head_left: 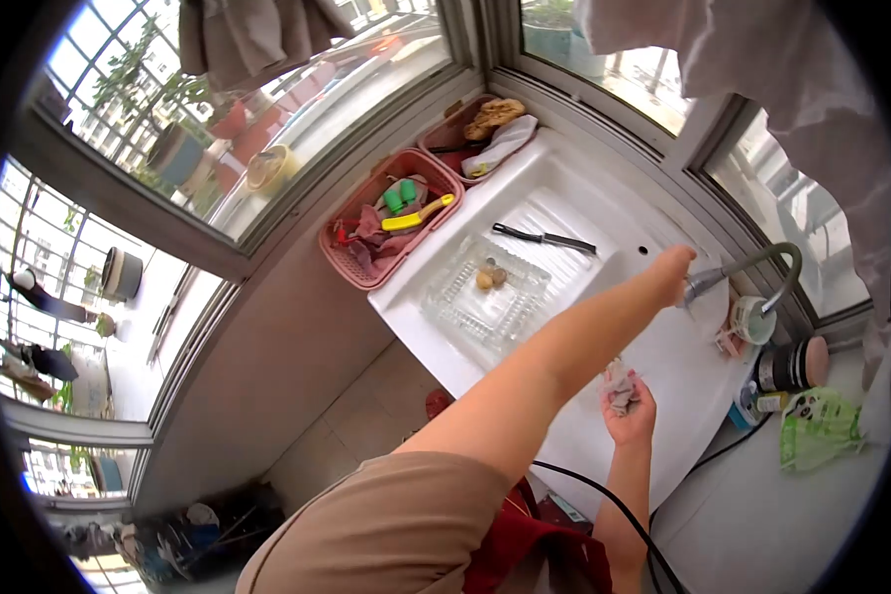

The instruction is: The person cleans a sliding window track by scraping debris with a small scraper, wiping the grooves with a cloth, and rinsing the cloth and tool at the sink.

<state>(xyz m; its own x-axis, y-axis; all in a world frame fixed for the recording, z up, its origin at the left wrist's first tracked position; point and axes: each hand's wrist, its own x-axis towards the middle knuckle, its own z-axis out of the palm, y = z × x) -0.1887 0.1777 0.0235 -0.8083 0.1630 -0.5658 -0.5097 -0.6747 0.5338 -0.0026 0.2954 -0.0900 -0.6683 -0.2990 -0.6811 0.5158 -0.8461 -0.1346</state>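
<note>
My left arm reaches across the white sink (pixel 604 475), and my left hand (pixel 673 275) is closed at the end of the grey faucet (pixel 708 282); its fingers are partly hidden. Lower down, my right hand (pixel 634 414) holds a crumpled greyish cloth (pixel 620 388) over the sink's near right side. A clear plastic tray (pixel 445 297) rests in the sink with a few small brownish round pieces (pixel 489 275) in it. Behind it, on the ridged part, lies a long black-handled utensil (pixel 544 239) that looks like a knife.
Two pink baskets stand at the sink's far left edge. The nearer basket (pixel 342 252) holds cloths and a yellow-handled brush (pixel 418 214). Right of the sink are a cup (pixel 752 322), a dark jar (pixel 792 366) and a green plastic bag (pixel 820 428). A black hose (pixel 614 505) crosses near my right forearm.
</note>
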